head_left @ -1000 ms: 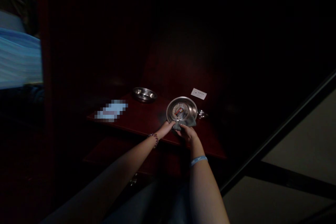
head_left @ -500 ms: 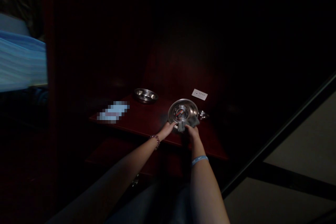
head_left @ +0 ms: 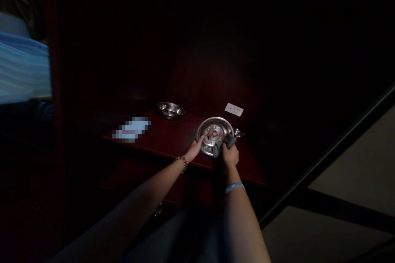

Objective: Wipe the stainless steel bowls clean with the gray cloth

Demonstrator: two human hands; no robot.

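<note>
A round stainless steel bowl [head_left: 205, 126], with a small orange and dark label [head_left: 212, 134] at its middle, faces me above the front of the dark red shelf [head_left: 173, 144]. My left hand [head_left: 194, 150] grips its left lower rim, thumb laid over the near side. In my right hand [head_left: 231, 155], closed, is a grey cloth [head_left: 229, 140] that lies against the bowl's lower right edge. Part of the cloth hangs down between the two hands.
Another steel bowl [head_left: 170, 111] sits farther back on the shelf. To its left lies a blurred-out pale blue item [head_left: 132, 129]. A small shiny metal object [head_left: 238, 133] is right of the held bowl, below a white card [head_left: 234, 109]. Striped blue fabric [head_left: 23, 68] shows far left.
The bowl has tipped so its face turns more toward me. My right hand has closed into a fist around the cloth, which has shifted along the rim. My left thumb reaches farther over.
</note>
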